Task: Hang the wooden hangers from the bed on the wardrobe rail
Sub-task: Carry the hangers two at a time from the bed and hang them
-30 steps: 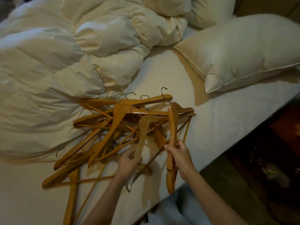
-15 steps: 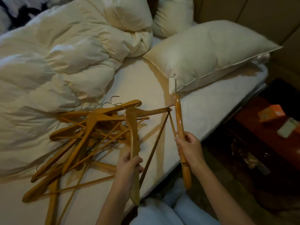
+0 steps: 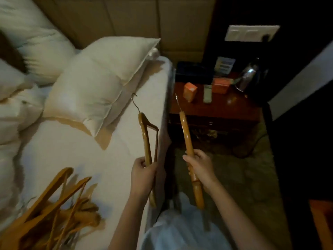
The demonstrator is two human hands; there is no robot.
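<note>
My left hand (image 3: 143, 175) grips one wooden hanger (image 3: 145, 136) by an arm, metal hook pointing away, held above the right edge of the bed (image 3: 81, 147). My right hand (image 3: 200, 166) grips a second wooden hanger (image 3: 186, 136), seen edge-on, out over the floor beside the bed. A pile of several more wooden hangers (image 3: 54, 208) lies on the white sheet at the lower left. No wardrobe or rail is in view.
Pillows (image 3: 100, 78) and a crumpled duvet (image 3: 16, 112) fill the bed's far side. A dark red bedside table (image 3: 225, 110) carries orange boxes (image 3: 190, 91), a remote and a metal kettle (image 3: 249, 76). Carpeted floor (image 3: 243, 177) runs to the right of the bed.
Both hands have lifted their hangers off the pile and carried them right, past the bed's edge. My view has swung right; the pile now sits at the lower left.
</note>
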